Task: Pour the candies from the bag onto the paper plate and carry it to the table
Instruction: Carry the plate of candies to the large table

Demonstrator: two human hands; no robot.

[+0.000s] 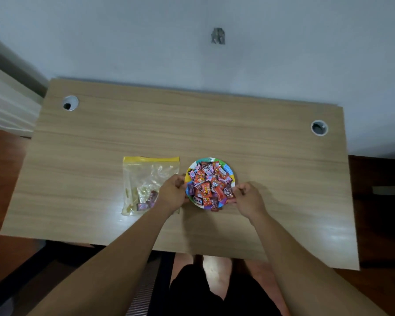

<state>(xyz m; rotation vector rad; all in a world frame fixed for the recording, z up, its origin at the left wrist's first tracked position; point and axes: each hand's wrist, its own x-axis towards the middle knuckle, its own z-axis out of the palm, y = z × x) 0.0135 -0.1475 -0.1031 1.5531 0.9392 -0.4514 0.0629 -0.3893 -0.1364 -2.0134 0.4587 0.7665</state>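
A colourful paper plate (226, 167) sits near the middle of the wooden table (214, 124), heaped with wrapped candies (209, 184) in red, purple and pink. My left hand (172, 192) grips the plate's left rim and my right hand (249, 198) grips its right rim. To the left lies a clear zip bag (146, 179) with a yellow seal, flat on the table, with a few candies left in its lower part.
Two round cable holes are set in the table, one at the far left (70, 103) and one at the far right (319, 127). A pale wall (237, 53) stands right behind the table. My legs show below the near edge.
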